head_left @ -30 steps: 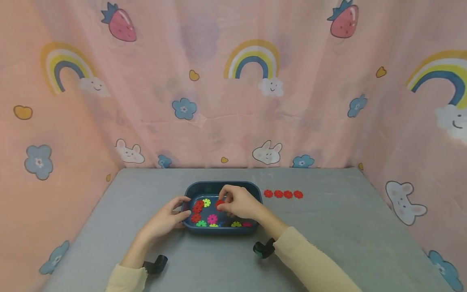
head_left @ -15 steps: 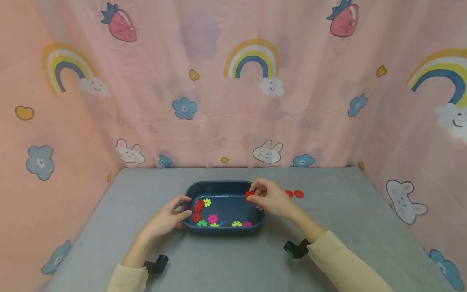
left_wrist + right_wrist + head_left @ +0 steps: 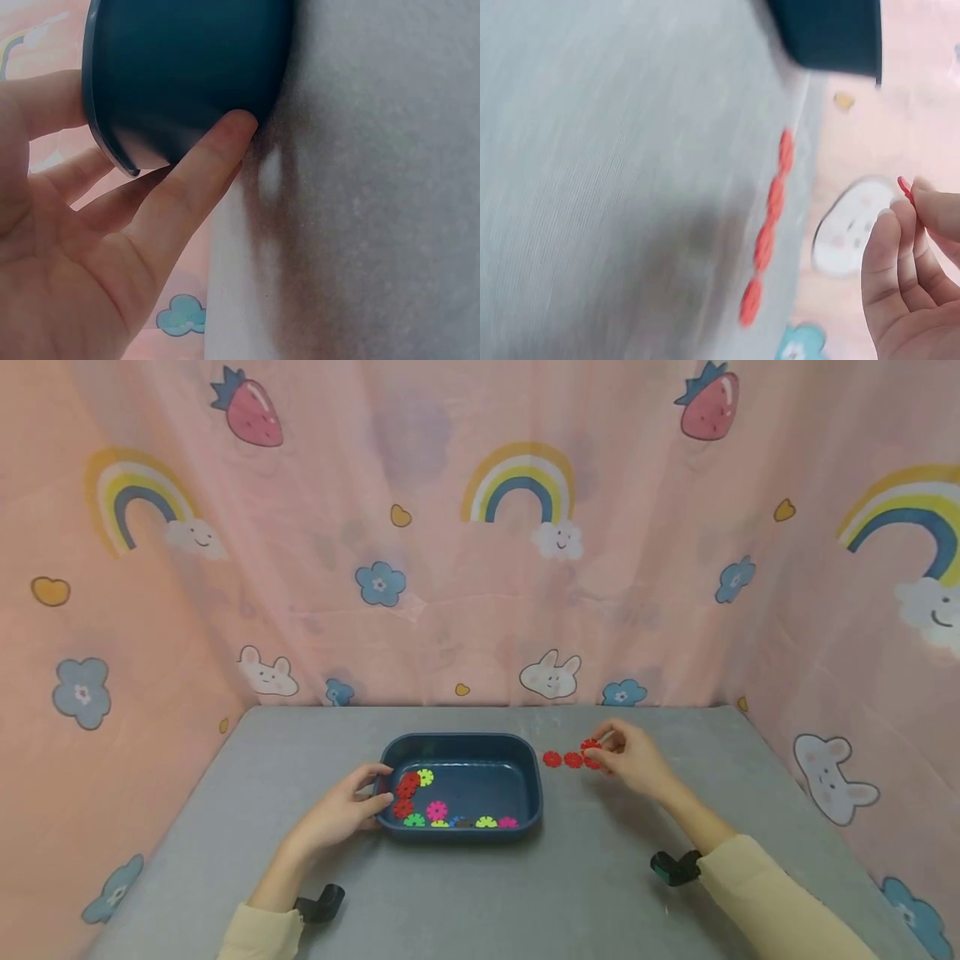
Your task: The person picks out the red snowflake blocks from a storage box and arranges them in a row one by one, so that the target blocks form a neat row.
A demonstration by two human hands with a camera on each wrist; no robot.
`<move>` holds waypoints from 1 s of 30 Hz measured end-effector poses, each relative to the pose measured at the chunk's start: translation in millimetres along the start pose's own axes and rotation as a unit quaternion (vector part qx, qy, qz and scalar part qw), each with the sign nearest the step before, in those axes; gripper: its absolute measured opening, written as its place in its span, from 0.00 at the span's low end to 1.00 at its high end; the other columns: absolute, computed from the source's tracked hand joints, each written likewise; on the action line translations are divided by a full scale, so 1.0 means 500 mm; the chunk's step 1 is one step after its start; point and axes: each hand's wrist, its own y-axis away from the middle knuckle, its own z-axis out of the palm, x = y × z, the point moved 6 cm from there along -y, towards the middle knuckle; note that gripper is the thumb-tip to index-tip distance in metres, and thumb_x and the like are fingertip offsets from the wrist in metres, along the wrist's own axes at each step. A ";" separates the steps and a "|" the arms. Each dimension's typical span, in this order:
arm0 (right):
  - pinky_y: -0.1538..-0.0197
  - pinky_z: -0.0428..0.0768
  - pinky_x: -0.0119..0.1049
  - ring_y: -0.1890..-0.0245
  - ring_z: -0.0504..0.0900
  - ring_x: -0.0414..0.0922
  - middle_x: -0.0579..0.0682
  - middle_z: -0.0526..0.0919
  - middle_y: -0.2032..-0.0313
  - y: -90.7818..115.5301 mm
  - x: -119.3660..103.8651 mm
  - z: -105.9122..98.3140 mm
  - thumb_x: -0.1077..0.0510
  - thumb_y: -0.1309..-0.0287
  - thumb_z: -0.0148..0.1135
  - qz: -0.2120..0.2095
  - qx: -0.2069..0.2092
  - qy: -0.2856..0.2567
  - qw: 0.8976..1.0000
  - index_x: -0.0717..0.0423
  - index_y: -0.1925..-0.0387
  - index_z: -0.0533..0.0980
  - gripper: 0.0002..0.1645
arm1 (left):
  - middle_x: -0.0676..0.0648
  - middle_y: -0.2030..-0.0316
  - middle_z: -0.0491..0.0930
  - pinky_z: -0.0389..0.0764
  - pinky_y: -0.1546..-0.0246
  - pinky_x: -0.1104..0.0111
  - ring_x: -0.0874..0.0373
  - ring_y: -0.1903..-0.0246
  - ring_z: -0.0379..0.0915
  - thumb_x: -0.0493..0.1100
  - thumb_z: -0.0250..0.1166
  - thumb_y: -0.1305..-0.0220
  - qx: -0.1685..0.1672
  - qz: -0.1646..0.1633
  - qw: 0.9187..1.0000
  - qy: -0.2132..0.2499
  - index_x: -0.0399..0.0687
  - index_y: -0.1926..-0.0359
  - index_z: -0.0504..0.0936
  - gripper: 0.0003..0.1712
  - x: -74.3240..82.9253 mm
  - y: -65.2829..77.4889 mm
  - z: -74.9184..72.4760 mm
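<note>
My right hand (image 3: 636, 762) pinches a red toothed plastic disc (image 3: 590, 747) between thumb and fingertips, a snowflake-shaped piece. It hovers over the right part of a row of red discs (image 3: 552, 759) on the table, hiding some of them. In the right wrist view, the held disc (image 3: 906, 187) shows edge-on, apart from the several discs in the row (image 3: 763, 246). At the left end of a dark blue tub (image 3: 465, 833), my left hand (image 3: 342, 806) holds the rim and outer wall. The left wrist view shows fingers lying against the tub wall (image 3: 187, 75).
Inside the tub lie red discs (image 3: 408, 785) in a cluster at the left. A yellow disc (image 3: 425, 777), a green one (image 3: 414, 819) and a magenta one (image 3: 437, 810) are nearby. A printed pink curtain (image 3: 465, 610) borders the grey table (image 3: 450, 902).
My right hand has carried the red disc out of the tub, rightward to above the row on the table. The left hand has stayed on the tub.
</note>
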 end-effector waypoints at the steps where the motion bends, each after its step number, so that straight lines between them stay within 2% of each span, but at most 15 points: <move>1: 0.74 0.79 0.34 0.78 0.78 0.48 0.53 0.80 0.76 0.001 0.010 -0.010 0.65 0.37 0.69 0.005 0.004 0.008 1.000 0.64 0.56 0.75 0.12 | 0.31 0.25 0.54 0.86 0.53 0.56 0.38 0.38 0.73 0.43 0.65 0.28 -0.001 0.001 1.000 0.001 0.46 0.31 0.69 0.28 0.000 0.000 0.001; 8: 0.74 0.80 0.35 0.74 0.82 0.56 0.58 0.82 0.74 0.007 0.081 -0.065 0.62 0.35 0.68 0.041 0.029 0.040 0.998 0.64 0.54 0.75 0.13 | 0.31 0.25 0.55 0.86 0.53 0.56 0.37 0.37 0.72 0.43 0.65 0.28 -0.001 -0.001 1.000 0.000 0.46 0.31 0.69 0.28 0.000 0.002 0.000; 14: 0.74 0.79 0.35 0.76 0.80 0.49 0.56 0.82 0.74 0.008 0.138 -0.085 0.62 0.34 0.67 0.079 0.037 0.059 0.994 0.66 0.53 0.74 0.14 | 0.31 0.25 0.54 0.85 0.52 0.56 0.38 0.38 0.73 0.44 0.65 0.28 -0.005 -0.002 1.000 0.005 0.46 0.31 0.69 0.28 0.002 0.003 0.000; 18: 0.74 0.80 0.36 0.77 0.81 0.46 0.53 0.81 0.76 0.011 0.166 -0.080 0.63 0.35 0.68 0.103 0.025 0.071 0.992 0.67 0.55 0.73 0.14 | 0.31 0.25 0.55 0.86 0.53 0.55 0.39 0.39 0.74 0.44 0.65 0.28 -0.007 0.000 1.000 0.004 0.46 0.31 0.69 0.28 0.001 0.004 -0.001; 23: 0.74 0.81 0.38 0.76 0.81 0.45 0.52 0.82 0.75 0.010 0.187 -0.067 0.63 0.35 0.67 0.119 0.009 0.076 0.990 0.67 0.57 0.73 0.13 | 0.31 0.25 0.55 0.86 0.53 0.55 0.40 0.39 0.75 0.44 0.65 0.28 -0.007 -0.001 1.000 0.005 0.46 0.32 0.69 0.28 -0.001 0.002 0.000; 30: 0.73 0.76 0.39 0.75 0.75 0.47 0.55 0.77 0.73 -0.001 0.179 -0.069 0.57 0.34 0.67 0.094 0.010 0.152 0.984 0.68 0.54 0.74 0.17 | 0.31 0.25 0.56 0.86 0.53 0.56 0.39 0.39 0.74 0.44 0.65 0.28 -0.003 0.000 1.000 0.001 0.47 0.32 0.70 0.27 -0.004 -0.001 0.000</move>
